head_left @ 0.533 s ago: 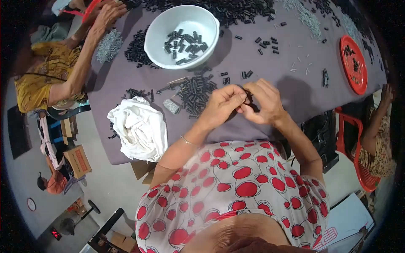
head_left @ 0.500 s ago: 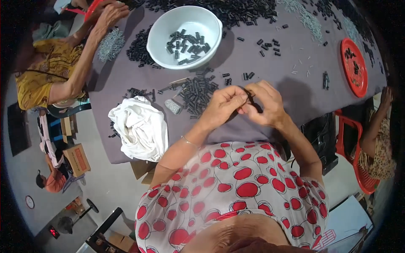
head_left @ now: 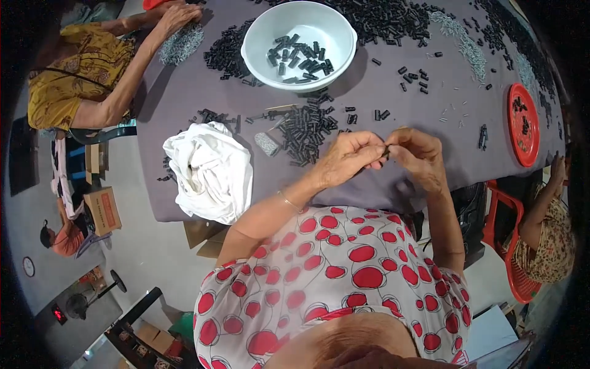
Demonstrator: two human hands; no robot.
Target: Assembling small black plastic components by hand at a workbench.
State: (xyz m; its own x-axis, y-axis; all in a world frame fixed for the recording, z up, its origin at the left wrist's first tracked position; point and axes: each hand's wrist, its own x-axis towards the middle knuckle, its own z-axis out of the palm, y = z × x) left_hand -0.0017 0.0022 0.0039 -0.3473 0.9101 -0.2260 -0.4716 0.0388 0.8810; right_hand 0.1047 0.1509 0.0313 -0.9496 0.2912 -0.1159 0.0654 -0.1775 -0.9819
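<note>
Over the table's near edge, my left hand (head_left: 349, 158) pinches a small black plastic piece (head_left: 386, 152) between thumb and fingers. My right hand (head_left: 419, 158) meets it from the other side, its thumb and forefinger closed on the same piece's end; anything finer there is too small to make out. Just left of my hands lies a loose heap of small black plastic pieces (head_left: 307, 132). Beside that heap are a small grey speckled block (head_left: 266, 144) and a thin stick (head_left: 281, 107). A few single black pieces (head_left: 381, 115) lie beyond my fingers.
A white bowl (head_left: 350, 52) with black pieces in it stands at the back. A crumpled white cloth (head_left: 212, 172) lies at left, a red plate (head_left: 533, 147) at far right. Large black heaps (head_left: 387, 21) and silvery pin piles (head_left: 461, 43) cover the back. Another person's arm (head_left: 132, 80) reaches in at left.
The whole view has shifted, so the table's things sit farther right. My hands stay together at the small piece; my right fingers have bent into a closer pinch on it.
</note>
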